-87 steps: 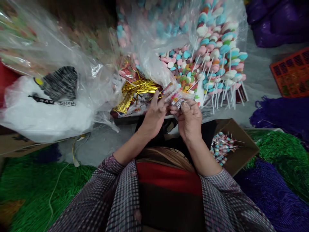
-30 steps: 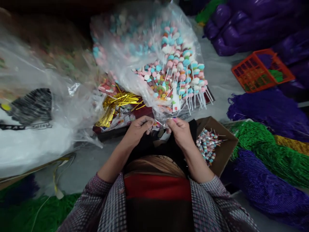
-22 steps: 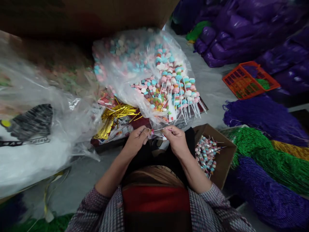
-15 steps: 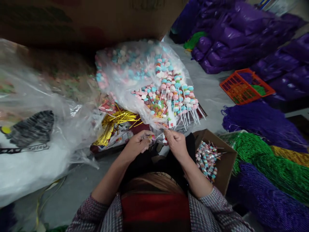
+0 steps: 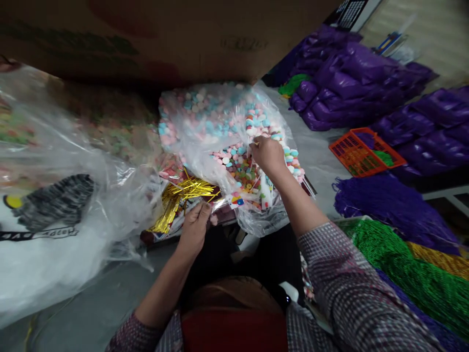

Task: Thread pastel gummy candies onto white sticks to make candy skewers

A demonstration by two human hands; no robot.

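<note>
My left hand (image 5: 197, 221) is closed, pinching the end of a small clear plastic bag with a coloured print (image 5: 235, 200). The bag points to the right, over the front of the candy pile. My right hand (image 5: 269, 154) reaches over the candy skewers (image 5: 293, 159) with its fingers curled; what they grip, if anything, is hidden. Pink, white and blue candies (image 5: 227, 155) lie loose beside it, partly inside a large clear plastic bag (image 5: 205, 132). Ring-shaped gummies (image 5: 251, 178) sit just below my right hand. Gold twist ties (image 5: 186, 190) lie in a bundle near my left hand.
A large cardboard box (image 5: 164, 44) stands at the back. Clear bags (image 5: 120, 161) and a dark knitted glove (image 5: 60, 200) are at left. On the right are purple packages (image 5: 351, 83), an orange basket (image 5: 361, 159) and green bead strands (image 5: 388, 244). My right sleeve partly covers candies at lower right.
My right hand has left my left hand's side and moved forward to the candy pile. My left hand has shifted slightly left, and the small bag now shows stretched out.
</note>
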